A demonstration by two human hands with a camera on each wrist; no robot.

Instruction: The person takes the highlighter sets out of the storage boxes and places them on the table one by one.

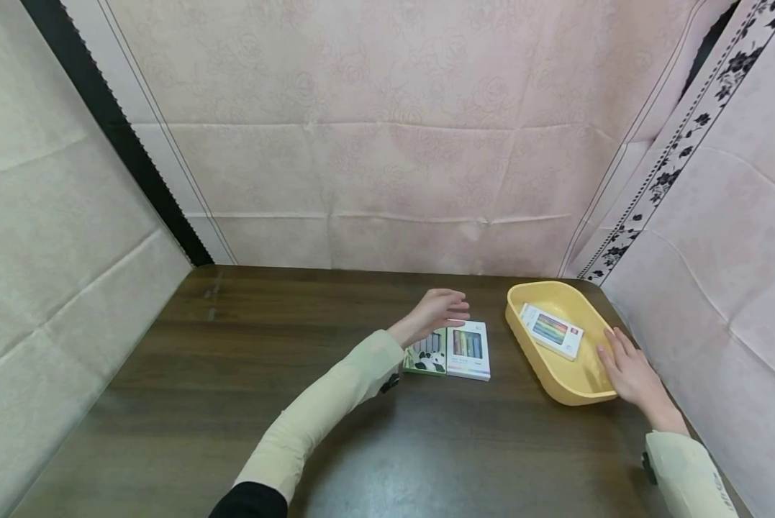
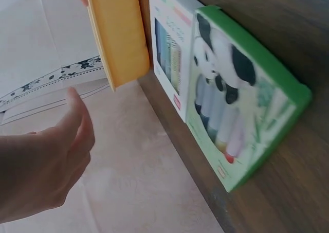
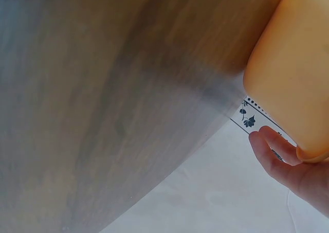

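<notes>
My left hand [image 1: 434,314] is in the air just beyond two flat boxes on the table, fingers extended and holding nothing. One is a green panda box of coloured markers [image 2: 223,99]; right against it lies a white box of coloured pens [image 1: 468,350]. In the head view the left wrist partly covers the panda box. To the right, my right hand [image 1: 632,370] grips the near right rim of a yellow plastic basket [image 1: 578,385], its thumb on the inner side. Another white box of pens [image 1: 552,331] lies slanted inside the basket.
The dark wooden table [image 1: 199,388] extends to the left and front. Pale patterned cloth [image 1: 387,165] hangs behind the back edge, with more cloth along both sides. The basket stands close to the right-hand cloth [image 1: 717,288].
</notes>
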